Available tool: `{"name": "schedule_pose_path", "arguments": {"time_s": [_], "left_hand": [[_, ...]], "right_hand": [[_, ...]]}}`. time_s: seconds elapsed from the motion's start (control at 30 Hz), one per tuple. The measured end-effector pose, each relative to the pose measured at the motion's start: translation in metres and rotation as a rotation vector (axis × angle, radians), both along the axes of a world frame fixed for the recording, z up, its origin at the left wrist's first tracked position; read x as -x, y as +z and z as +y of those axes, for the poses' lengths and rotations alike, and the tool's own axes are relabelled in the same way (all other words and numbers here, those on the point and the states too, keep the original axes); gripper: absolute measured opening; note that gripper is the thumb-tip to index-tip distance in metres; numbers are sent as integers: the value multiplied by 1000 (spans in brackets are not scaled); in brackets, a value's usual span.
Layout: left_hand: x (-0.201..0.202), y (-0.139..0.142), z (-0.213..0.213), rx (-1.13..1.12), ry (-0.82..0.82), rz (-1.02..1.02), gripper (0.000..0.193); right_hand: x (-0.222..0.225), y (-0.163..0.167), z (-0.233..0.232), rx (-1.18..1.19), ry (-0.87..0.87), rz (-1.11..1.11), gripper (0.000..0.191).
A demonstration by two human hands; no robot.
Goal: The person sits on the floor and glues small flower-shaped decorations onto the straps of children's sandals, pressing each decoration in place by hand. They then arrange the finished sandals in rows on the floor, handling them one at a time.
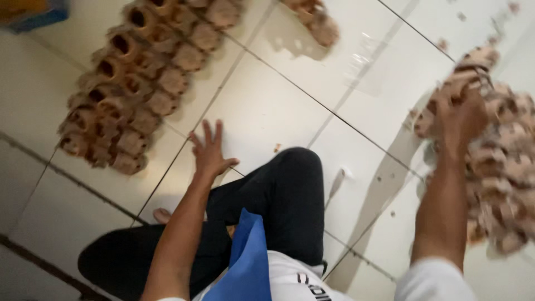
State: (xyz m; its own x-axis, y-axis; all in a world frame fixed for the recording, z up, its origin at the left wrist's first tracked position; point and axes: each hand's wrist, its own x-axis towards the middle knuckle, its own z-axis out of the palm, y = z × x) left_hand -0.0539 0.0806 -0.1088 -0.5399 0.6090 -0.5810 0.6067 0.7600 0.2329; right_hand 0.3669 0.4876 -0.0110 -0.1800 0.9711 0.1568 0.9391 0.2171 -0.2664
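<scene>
The right hand [460, 114] is curled around brown wooden pieces [473, 72] at the top of the loose heap [501, 167], fingers closed on them though blur hides the exact grip; I think pulling one out fast could make the heap slide and spill over the tiles. The left hand [210, 150] has its fingers spread wide and empty, just right of the neat rows of brown pieces [131, 83]; a bump could knock those rows crooked. The floor [267, 100] is shiny white tile with dark lines and small crumbs; the person sits between the rows and the heap in black trousers [284, 195].
</scene>
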Motion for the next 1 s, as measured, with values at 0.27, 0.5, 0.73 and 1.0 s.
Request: {"name": "schedule_pose_path", "arguments": {"time_s": [0.27,0.5,0.73,1.0], "left_hand": [[-14,22,24,93,61,-114,135],[14,-4,67,-173,-56,-142,88],[19,25,176,-675,584,-879,82],[18,16,228,-841,453,-1004,79]], "right_hand": [[161,7,-58,418,536,190,60],[278,-8,-61,191,761,31,54],[229,-49,-100,105,525,215,93],[250,-69,-114,97,399,370,83]]}}
